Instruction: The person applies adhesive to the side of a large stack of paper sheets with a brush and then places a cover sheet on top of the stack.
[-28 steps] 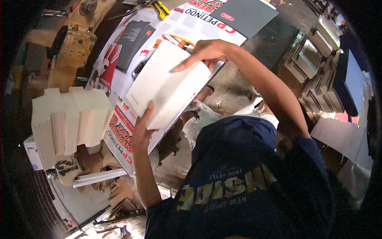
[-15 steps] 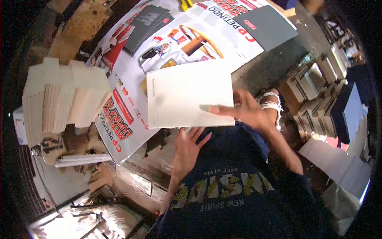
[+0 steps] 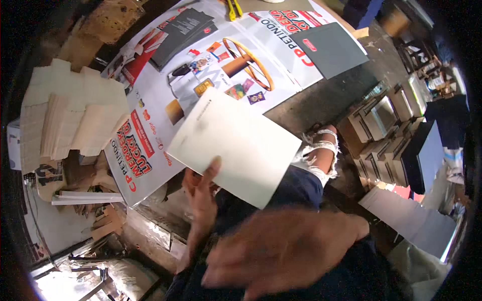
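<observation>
A white, flat booklet (image 3: pixel 236 145) with small print near one corner lies tilted above my lap, in front of the banner-covered table. My left hand (image 3: pixel 201 193) is closed on its lower left edge, thumb on top and fingers underneath. Close to the camera, below the booklet and over my dark shirt, my right hand (image 3: pixel 286 248) is blurred by motion. Its fingers look stretched out toward the left, apart from the booklet, and nothing shows in them.
A printed banner (image 3: pixel 145 103) covers the table. On it lie dark grey covers (image 3: pixel 183 37), another grey cover (image 3: pixel 331 50) and a yellow cutter (image 3: pixel 232 9). Cream paper stacks (image 3: pixel 75 110) stand at left. Bound blocks (image 3: pixel 384 158) and a sheet pile (image 3: pixel 409 218) stand at right.
My right hand has let go of the booklet and come back toward my body. My left hand has shifted left and now grips the booklet, which has turned clockwise.
</observation>
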The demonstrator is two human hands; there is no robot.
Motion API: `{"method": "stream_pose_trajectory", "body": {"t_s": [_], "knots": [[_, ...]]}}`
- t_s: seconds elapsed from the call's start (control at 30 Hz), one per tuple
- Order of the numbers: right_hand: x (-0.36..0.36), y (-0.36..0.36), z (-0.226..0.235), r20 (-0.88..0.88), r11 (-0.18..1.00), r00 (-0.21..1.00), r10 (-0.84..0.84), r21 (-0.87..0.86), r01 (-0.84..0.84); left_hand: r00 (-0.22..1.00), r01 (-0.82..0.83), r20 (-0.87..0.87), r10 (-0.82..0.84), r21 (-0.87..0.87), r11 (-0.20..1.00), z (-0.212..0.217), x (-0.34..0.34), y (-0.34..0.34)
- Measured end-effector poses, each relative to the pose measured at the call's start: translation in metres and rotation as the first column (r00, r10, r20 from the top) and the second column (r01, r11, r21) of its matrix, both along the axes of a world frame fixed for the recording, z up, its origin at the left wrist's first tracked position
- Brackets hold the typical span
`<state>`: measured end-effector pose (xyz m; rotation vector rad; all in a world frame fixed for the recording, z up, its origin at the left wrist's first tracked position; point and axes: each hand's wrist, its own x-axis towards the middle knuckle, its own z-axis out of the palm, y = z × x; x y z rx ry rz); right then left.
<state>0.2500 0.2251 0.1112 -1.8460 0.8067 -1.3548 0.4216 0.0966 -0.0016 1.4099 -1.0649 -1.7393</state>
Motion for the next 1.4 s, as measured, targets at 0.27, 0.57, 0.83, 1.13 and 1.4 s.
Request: {"method": "stream_pose_trajectory", "body": {"t_s": [0.27,0.57,0.83,1.13,1.4], "knots": [[-0.055,-0.003,0.019,0.115,0.989,0.986,0.121,0.066,-0.13,0.959,0.264,-0.092,-0.268,-0.046,0.963,0.006,0.025,-0.038],[-0.051,-0.048,-0.12,0.082,0.578,0.996,0.038,0.811,-0.089,0.913,0.406,-0.034,-0.407,-0.033,0.913,0.005,0.044,-0.058],[-0.052,-0.095,-0.079,-0.217,0.799,0.94,-0.262,0.498,0.338,0.842,0.538,0.349,-0.411,-0.604,0.588,0.073,0.042,-0.088],[-0.058,-0.156,-0.107,-0.417,0.846,0.801,-0.43,0.125,0.519,0.853,0.515,0.378,-0.361,-0.722,0.462,0.071,0.022,-0.147],[-0.057,-0.153,-0.114,-0.468,0.825,0.796,-0.383,0.214,0.523,0.946,0.307,0.246,-0.211,-0.885,0.35,0.077,0.001,-0.136]]}}
